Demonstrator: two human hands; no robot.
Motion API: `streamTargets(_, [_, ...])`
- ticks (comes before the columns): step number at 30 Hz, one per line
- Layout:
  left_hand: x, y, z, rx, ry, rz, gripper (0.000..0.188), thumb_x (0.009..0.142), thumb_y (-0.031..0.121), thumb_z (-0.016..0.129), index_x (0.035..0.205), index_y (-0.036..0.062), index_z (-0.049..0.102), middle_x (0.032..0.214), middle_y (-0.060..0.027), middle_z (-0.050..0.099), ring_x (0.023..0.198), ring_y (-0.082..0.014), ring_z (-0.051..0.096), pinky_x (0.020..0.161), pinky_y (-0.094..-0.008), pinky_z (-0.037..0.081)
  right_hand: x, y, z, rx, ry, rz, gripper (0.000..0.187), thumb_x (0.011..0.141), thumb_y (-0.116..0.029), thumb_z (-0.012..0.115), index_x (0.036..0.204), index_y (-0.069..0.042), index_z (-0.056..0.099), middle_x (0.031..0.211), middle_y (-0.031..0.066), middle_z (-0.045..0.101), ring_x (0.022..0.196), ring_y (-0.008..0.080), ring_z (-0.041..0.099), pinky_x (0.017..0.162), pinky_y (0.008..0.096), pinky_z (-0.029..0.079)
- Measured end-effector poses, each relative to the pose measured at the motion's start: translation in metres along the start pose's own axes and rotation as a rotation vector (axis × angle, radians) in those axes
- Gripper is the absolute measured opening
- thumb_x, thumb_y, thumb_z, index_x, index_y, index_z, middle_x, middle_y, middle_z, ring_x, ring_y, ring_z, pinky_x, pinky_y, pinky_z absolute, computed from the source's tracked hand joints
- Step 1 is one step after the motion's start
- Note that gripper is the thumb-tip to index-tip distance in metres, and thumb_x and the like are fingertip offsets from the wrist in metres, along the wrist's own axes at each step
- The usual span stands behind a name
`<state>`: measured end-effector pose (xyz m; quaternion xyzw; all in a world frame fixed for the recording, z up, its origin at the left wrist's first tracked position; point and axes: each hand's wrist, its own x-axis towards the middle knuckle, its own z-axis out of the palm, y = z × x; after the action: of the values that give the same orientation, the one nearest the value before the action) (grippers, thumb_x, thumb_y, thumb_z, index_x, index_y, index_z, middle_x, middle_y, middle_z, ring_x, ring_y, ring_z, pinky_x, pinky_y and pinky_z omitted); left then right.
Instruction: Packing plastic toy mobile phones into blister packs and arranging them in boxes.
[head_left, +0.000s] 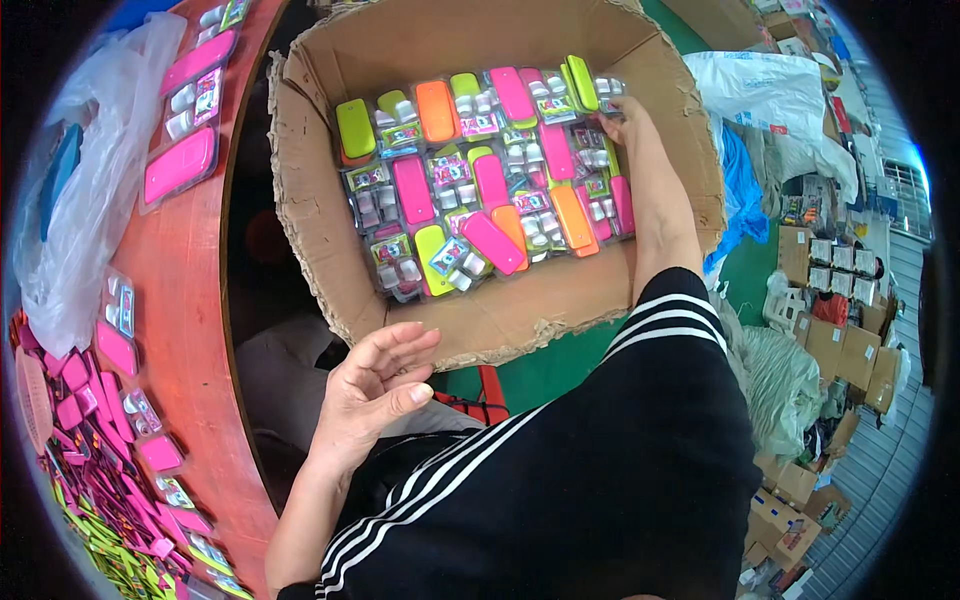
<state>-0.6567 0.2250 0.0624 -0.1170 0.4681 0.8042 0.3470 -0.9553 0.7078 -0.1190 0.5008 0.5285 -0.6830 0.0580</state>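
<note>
Your right hand [622, 120] reaches into the far right corner of the cardboard carton [302, 160], at the packs beside the yellow-green case [583, 83]; you cannot tell whether its partly hidden fingers grip one. Your left hand [376, 390] is empty, fingers spread and loosely bent, near the carton's near edge. The blister packs [492, 244] lie in rows inside the carton. The red table [185, 310] stands to your left.

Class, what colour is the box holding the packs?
The box is plain brown, shown best in the head view.
</note>
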Motion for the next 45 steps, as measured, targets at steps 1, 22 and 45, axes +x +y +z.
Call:
streamTargets(1, [0.001, -0.001, 0.001, 0.000, -0.003, -0.004, 0.056, 0.076, 0.006, 0.069, 0.126, 0.0013, 0.042, 0.124, -0.0159, 0.050, 0.117, -0.0223, 0.047, 0.098, -0.0345, 0.038, -0.003, -0.001, -0.005, 0.001, 0.004, 0.001, 0.027, 0.079, -0.016, 0.058, 0.101, -0.002, 0.051, 0.086, 0.0176, 0.060, 0.068, 0.0295, 0.063, 0.052, 0.0312, 0.054])
streamTargets(22, [-0.155, 0.026, -0.091, 0.750, 1.285, 0.552, 0.013, 0.085, 0.011, 0.060, 0.090, -0.0006, 0.061, 0.070, -0.0018, 0.058, 0.060, -0.0043, 0.052, 0.048, -0.0202, 0.042, -0.251, 0.067, 0.117, -0.737, -0.310, -1.360, 0.029, 0.087, -0.024, 0.057, 0.104, -0.001, 0.057, 0.100, 0.0128, 0.057, 0.092, 0.0215, 0.056, 0.083, 0.0302, 0.043])
streamTargets(45, [0.051, 0.125, -0.126, -0.245, 0.589, 0.460, 0.038, 0.091, 0.028, 0.050, 0.103, -0.0078, 0.047, 0.090, -0.0215, 0.058, 0.067, -0.0286, 0.064, 0.054, -0.0312, 0.057, -0.275, 0.006, 0.426, -1.283, -0.637, -1.550, 0.034, 0.080, -0.028, 0.056, 0.101, -0.003, 0.063, 0.105, 0.0124, 0.063, 0.085, 0.0291, 0.062, 0.076, 0.0356, 0.050])
